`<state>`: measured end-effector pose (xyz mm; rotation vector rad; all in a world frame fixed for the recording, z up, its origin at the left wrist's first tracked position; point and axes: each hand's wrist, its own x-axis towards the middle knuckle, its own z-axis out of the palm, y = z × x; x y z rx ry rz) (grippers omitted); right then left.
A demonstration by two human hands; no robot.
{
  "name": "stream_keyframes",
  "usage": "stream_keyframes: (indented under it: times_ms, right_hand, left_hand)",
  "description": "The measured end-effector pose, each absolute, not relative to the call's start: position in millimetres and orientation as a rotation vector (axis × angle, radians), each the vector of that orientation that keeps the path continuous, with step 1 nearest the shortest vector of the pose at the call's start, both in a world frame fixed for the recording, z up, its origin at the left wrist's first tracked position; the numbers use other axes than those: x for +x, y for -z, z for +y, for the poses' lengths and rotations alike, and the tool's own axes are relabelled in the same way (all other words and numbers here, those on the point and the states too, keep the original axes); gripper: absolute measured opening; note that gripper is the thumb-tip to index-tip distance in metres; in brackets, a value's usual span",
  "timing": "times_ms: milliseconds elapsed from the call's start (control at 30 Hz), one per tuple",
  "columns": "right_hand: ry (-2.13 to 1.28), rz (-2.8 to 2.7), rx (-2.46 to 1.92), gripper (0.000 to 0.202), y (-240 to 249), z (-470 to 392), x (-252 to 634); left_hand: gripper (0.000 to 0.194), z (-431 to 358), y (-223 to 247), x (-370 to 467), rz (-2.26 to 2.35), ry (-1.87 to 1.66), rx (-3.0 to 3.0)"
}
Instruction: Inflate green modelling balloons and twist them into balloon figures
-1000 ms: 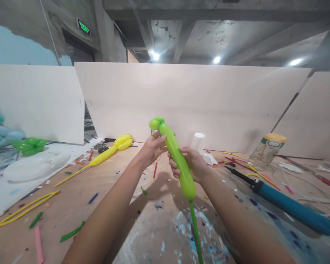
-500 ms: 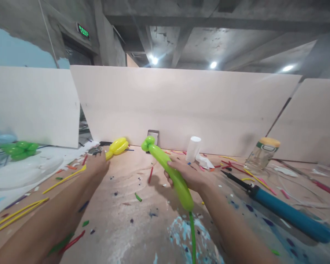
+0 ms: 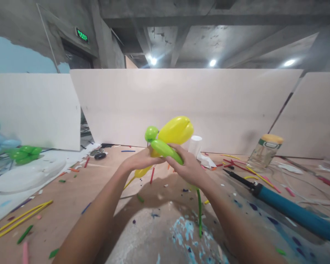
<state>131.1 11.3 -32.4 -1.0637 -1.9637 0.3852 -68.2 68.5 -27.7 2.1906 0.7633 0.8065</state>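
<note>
While the left hand (image 3: 143,160) holds the yellow balloon (image 3: 177,130), the right hand (image 3: 189,168) grips the green balloon (image 3: 165,148).
A board (image 3: 165,95) bounds twelve o'clock; open table (image 3: 143,231) lies at six.

Green balloon (image 3: 166,149): smooth, glossy stretched rubber, mid-frame before you.
Yellow balloon (image 3: 176,130): the same shiny rubber, its highlights facing you.
Pump (image 3: 294,210): smooth plastic at your lower right, softly shiny.
Jar (image 3: 264,152): clear and glossy, right of frame; you cannot tell glass from plastic.
Crumpled tissue (image 3: 207,160): matt, paper-like.
Tabletop (image 3: 143,238): wood-like board in front of you, paint-spattered, mostly dull.
White panels (image 3: 187,93): smooth, nearly matt.
Ceiling (image 3: 203,44): rough, bare concrete, top of the frame.
</note>
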Motion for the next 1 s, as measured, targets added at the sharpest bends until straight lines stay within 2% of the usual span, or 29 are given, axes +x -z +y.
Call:
stream_keyframes:
  times_ms: [133, 300, 467, 633, 733, 900, 1000]
  right_hand:
    - [-0.184, -2.036, -1.163, 0.040, 34, 11, 147]
    - [-0.022, -2.048, -1.273, 0.041, 35, 9, 151]
    - [-0.057, -2.077, -1.309, 0.039, 36, 2, 139]
    - [-0.156, -2.012, -1.293, 0.041, 34, 0, 132]
    - [-0.203, -1.964, -1.295, 0.034, 34, -1, 129]
    - [-0.265, -1.894, -1.134, 0.026, 32, -3, 130]
    - [-0.161, -1.879, -1.116, 0.025, 31, -2, 132]
  left_hand:
    - [0.052, 74, 42, -59, 0.721, -0.657, 2.018]
    - [0.051, 77, 55, -52, 0.795, -0.974, 1.684]
    - [0.049, 72, 55, -43, 0.771, -1.115, 1.562]
    - [0.041, 64, 50, -37, 0.811, -1.248, 1.711]
    - [0.038, 56, 46, -31, 0.751, -1.280, 1.770]
    - [0.046, 50, 43, -26, 0.737, -1.254, 1.590]
    - [0.047, 49, 44, -24, 0.655, -1.253, 1.470]
